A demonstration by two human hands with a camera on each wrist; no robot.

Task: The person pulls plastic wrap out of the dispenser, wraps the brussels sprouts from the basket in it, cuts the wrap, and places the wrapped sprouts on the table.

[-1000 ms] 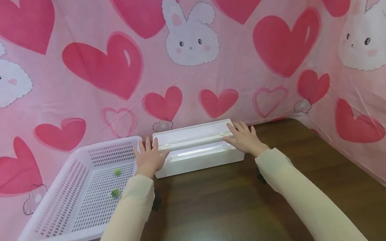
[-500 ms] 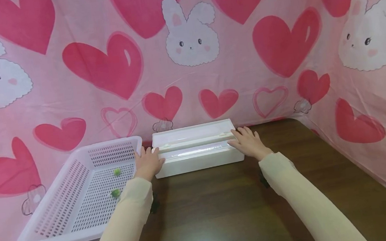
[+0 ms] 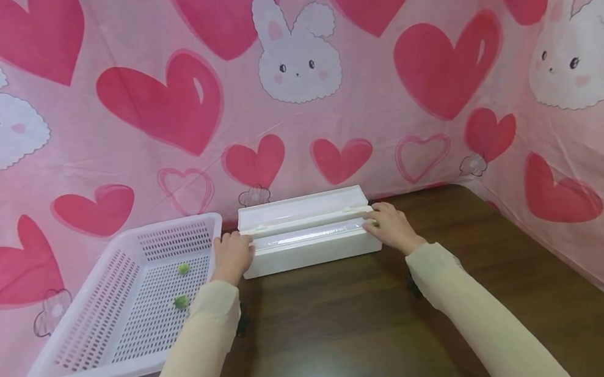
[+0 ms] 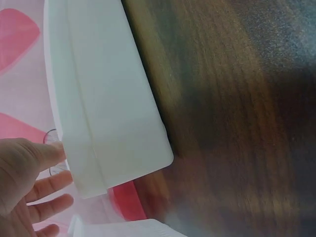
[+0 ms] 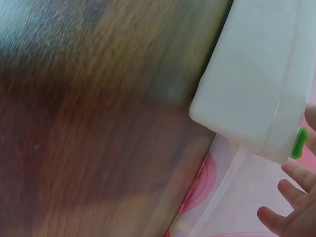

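Observation:
A long white cling film dispenser (image 3: 314,250) lies at the back of the dark table, its lid (image 3: 304,207) raised towards the wall. Shiny clear film (image 3: 301,236) shows inside. My left hand (image 3: 232,257) grips the left end at the top edge; in the left wrist view its thumb (image 4: 52,153) meets the box edge and the other fingers bend past the corner. At the other end my right hand (image 3: 394,228) holds the top corner with bent fingers. A small green slider (image 5: 298,143) sits by that corner, beside the right fingertips.
A white perforated basket (image 3: 100,374) stands left of the dispenser, with two small green pieces (image 3: 181,302) inside. Pink cloth with hearts and rabbits (image 3: 306,120) walls the back and sides. Brown wooden tabletop (image 3: 339,332) stretches in front.
Both hands have drawn back from the raised lid down to the dispenser's ends, and their spread fingers have bent in. The dispenser and basket stay in place.

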